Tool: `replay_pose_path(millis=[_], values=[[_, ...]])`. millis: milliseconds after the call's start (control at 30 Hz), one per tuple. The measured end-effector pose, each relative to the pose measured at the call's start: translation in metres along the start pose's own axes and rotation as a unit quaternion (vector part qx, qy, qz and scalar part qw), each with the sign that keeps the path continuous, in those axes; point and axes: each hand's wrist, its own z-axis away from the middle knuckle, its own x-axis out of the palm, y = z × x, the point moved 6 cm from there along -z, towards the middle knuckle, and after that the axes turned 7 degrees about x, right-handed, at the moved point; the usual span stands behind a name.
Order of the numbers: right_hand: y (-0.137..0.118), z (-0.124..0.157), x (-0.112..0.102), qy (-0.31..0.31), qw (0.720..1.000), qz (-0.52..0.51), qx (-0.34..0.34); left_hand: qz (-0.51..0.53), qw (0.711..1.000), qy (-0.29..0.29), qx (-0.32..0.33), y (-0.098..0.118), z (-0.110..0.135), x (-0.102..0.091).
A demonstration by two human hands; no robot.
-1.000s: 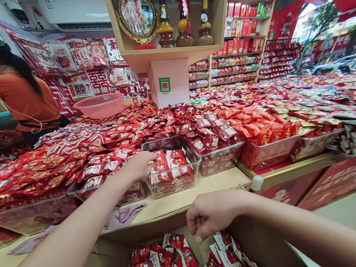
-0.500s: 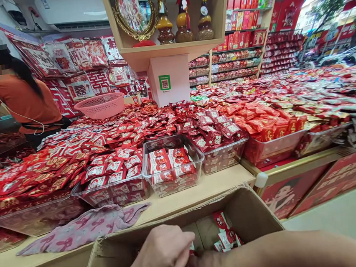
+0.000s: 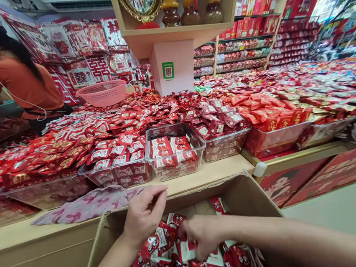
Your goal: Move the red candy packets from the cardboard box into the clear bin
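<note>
An open cardboard box point(image 3: 233, 185) in front of me holds a heap of red-and-white snack packets point(image 3: 165, 265). My right hand point(image 3: 200, 236) is down among them, its fingers curled round a few packets. My left hand point(image 3: 143, 214) hovers above the box's near-left side with its fingers bent together; nothing shows in them. Behind the box, on the wooden counter, a clear plastic bin point(image 3: 197, 142) is part filled with tidy rows of the same packets.
More clear bins point(image 3: 119, 177) heaped with red packets line the counter. A purple cloth point(image 3: 84, 205) lies on the ledge at left. A pink basket point(image 3: 101, 92) sits further back. A person in an orange top point(image 3: 22, 87) works at far left. Floor shows at lower right.
My left hand went from the clear bin down into the box and has now lifted above the packets. My right hand has dug deeper into the box. The view has tilted down.
</note>
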Motion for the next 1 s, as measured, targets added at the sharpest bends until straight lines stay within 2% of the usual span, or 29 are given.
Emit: replay_pose_path(millis=[67, 100, 167, 200, 267, 300, 367, 467, 600, 733, 800, 900, 933, 1000], values=[[-0.013, 0.016, -0.026, 0.031, 0.984, -0.166, -0.05, 0.071, 0.994, 0.011, -0.08, -0.008, 0.002, -0.002], [-0.018, 0.023, -0.038, 0.048, 0.962, -0.26, -0.075, 0.11, 0.988, 0.003, -0.107, -0.01, 0.003, 0.0], [-0.021, 0.034, -0.058, 0.09, 0.899, -0.413, -0.111, 0.184, 0.973, -0.047, -0.131, -0.008, 0.004, 0.008], [-0.021, 0.038, -0.065, 0.111, 0.871, -0.462, -0.125, 0.213, 0.964, -0.079, -0.136, -0.006, 0.005, 0.013], [-0.02, 0.04, -0.07, 0.129, 0.831, -0.522, -0.139, 0.244, 0.95, -0.126, -0.145, 0.0, 0.008, 0.024], [-0.02, 0.04, -0.07, 0.128, 0.818, -0.543, -0.14, 0.248, 0.948, -0.128, -0.154, 0.001, 0.009, 0.028], [-0.019, 0.037, -0.067, 0.122, 0.801, -0.571, -0.134, 0.244, 0.947, -0.093, -0.188, 0.0, 0.01, 0.032], [-0.019, 0.035, -0.065, 0.14, 0.8, -0.564, -0.148, 0.235, 0.938, -0.042, -0.25, -0.005, 0.012, 0.035], [-0.015, 0.036, -0.067, 0.188, 0.809, -0.539, -0.144, 0.21, 0.923, -0.047, -0.318, -0.011, 0.012, 0.036], [-0.013, 0.037, -0.068, 0.215, 0.82, -0.516, -0.124, 0.148, 0.946, -0.049, -0.284, -0.008, 0.01, 0.03], [-0.012, 0.036, -0.068, 0.222, 0.804, -0.538, -0.121, 0.122, 0.953, -0.039, -0.275, -0.008, 0.012, 0.029], [-0.012, 0.031, -0.061, 0.187, 0.78, -0.585, -0.12, 0.099, 0.957, -0.015, -0.272, -0.008, 0.013, 0.026], [-0.012, 0.029, -0.059, 0.174, 0.782, -0.587, -0.114, 0.1, 0.958, -0.014, -0.267, -0.007, 0.012, 0.026], [-0.01, 0.026, -0.054, 0.164, 0.809, -0.557, -0.093, 0.113, 0.962, -0.031, -0.246, -0.005, 0.008, 0.027]])
